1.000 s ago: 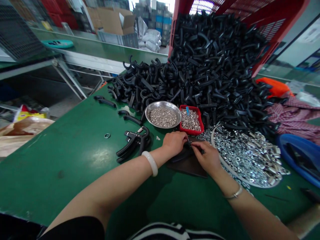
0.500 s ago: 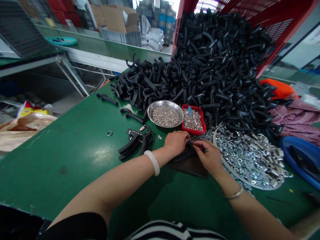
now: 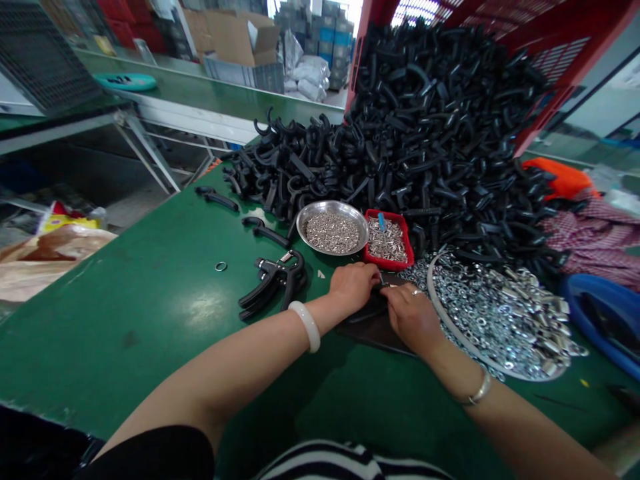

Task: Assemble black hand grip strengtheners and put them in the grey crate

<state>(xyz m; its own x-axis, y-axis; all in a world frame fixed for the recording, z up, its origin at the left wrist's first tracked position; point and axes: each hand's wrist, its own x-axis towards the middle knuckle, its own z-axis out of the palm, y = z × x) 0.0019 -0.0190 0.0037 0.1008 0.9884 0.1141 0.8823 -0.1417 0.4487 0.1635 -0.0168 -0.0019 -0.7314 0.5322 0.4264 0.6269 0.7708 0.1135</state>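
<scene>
Curved black plastic handle (image 3: 367,311) — pinched, grip tight, between the left hand (image 3: 353,287) and right hand (image 3: 413,319).

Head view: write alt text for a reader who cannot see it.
The left hand and right hand meet over a flat dark mat on a green workbench. Nearby lie a black spring hand gripper, a heap of curved black plastic handles and a round tray of silver nuts.

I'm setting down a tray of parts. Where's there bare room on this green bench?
The widest bare green patch lies left of the black hand grip and small ring. A smaller one sits before the dark mat, below your left hand and right hand. Behind them, black handles, the steel bowl, red tray and washers crowd together.
</scene>
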